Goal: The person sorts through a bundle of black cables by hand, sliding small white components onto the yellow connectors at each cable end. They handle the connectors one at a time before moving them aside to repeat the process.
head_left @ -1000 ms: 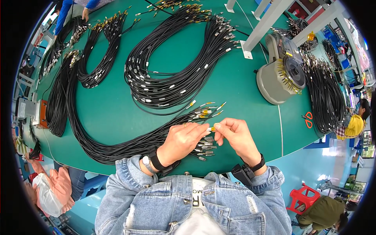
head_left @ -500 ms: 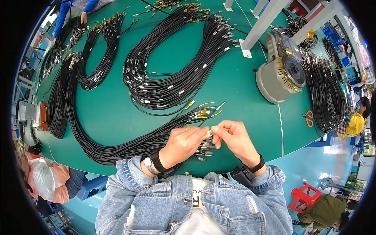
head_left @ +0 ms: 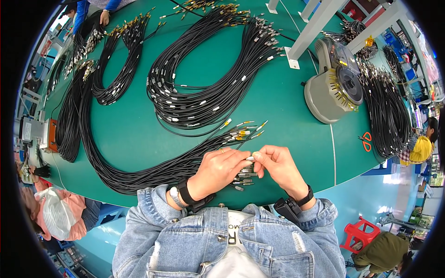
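My left hand (head_left: 220,167) and my right hand (head_left: 278,167) meet over the near side of the green table (head_left: 287,134). Both are closed, fingertips pinching a cable end (head_left: 250,158) with a small pale tip between them; its finer detail is hidden by the fingers. Beneath and beside my left hand runs a long bundle of black cables (head_left: 139,178), curving off to the left. Some of its ends with white and yellow tags (head_left: 242,133) lie just beyond my hands. More metal-tipped ends (head_left: 245,176) show below my fingers.
A large looped cable bundle (head_left: 199,104) lies further back, with a smaller one (head_left: 116,88) left of it. On the right stand a grey round machine (head_left: 329,92), orange-handled scissors (head_left: 366,142) and another cable bundle (head_left: 384,111). A co-worker's hand (head_left: 104,18) is at the far left.
My fingers have shifted slightly around the cable end, and its tip sits a little lower. The co-worker's hand at the far left has moved slightly right.
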The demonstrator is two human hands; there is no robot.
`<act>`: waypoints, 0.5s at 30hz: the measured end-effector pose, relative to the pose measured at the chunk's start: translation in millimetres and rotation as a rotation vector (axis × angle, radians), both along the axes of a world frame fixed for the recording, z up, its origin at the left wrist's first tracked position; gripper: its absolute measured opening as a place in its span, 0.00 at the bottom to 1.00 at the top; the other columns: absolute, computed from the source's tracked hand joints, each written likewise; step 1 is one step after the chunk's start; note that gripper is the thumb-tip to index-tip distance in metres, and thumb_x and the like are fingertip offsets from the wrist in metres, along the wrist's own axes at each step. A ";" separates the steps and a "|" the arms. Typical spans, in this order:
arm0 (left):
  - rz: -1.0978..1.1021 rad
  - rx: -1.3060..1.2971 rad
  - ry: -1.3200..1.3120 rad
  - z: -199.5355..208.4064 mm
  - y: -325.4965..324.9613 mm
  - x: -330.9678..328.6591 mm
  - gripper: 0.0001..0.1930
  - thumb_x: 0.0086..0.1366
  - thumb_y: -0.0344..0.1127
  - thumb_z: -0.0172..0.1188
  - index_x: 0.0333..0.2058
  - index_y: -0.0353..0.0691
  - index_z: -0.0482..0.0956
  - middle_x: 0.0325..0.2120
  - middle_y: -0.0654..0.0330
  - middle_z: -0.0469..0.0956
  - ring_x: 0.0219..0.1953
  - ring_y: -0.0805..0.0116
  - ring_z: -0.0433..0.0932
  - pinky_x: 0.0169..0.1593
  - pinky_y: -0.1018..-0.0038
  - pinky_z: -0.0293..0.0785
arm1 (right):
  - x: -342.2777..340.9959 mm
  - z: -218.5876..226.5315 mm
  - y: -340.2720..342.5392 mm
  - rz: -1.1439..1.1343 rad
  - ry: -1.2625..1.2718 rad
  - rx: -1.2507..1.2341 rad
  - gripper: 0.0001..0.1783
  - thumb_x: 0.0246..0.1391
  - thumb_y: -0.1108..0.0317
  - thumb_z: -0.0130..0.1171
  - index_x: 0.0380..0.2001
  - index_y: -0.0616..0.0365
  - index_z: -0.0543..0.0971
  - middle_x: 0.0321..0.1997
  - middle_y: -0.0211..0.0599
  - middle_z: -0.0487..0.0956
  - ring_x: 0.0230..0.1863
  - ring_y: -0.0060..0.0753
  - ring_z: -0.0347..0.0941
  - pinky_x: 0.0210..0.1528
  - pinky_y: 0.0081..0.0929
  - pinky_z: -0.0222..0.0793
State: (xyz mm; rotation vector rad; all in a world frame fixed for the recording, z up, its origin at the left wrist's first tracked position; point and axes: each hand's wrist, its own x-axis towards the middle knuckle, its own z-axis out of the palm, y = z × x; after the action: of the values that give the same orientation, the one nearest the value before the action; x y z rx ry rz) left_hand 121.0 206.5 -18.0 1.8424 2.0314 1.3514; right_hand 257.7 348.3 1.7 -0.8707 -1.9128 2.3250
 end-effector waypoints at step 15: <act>0.207 -0.282 0.187 -12.2 -5.0 -27.4 0.09 0.55 0.28 0.64 0.35 0.38 0.77 0.30 0.59 0.72 0.33 0.56 0.74 0.35 0.64 0.74 | -30.7 -35.2 2.3 -0.038 0.062 0.683 0.09 0.56 0.73 0.60 0.38 0.68 0.78 0.28 0.37 0.80 0.26 0.22 0.73 0.29 0.22 0.70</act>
State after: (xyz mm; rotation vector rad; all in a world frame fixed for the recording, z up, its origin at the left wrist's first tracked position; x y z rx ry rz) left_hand 93.6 201.5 -30.2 1.7299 2.4171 0.8956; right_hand 227.0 350.7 -33.6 -0.7249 -2.3773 1.4607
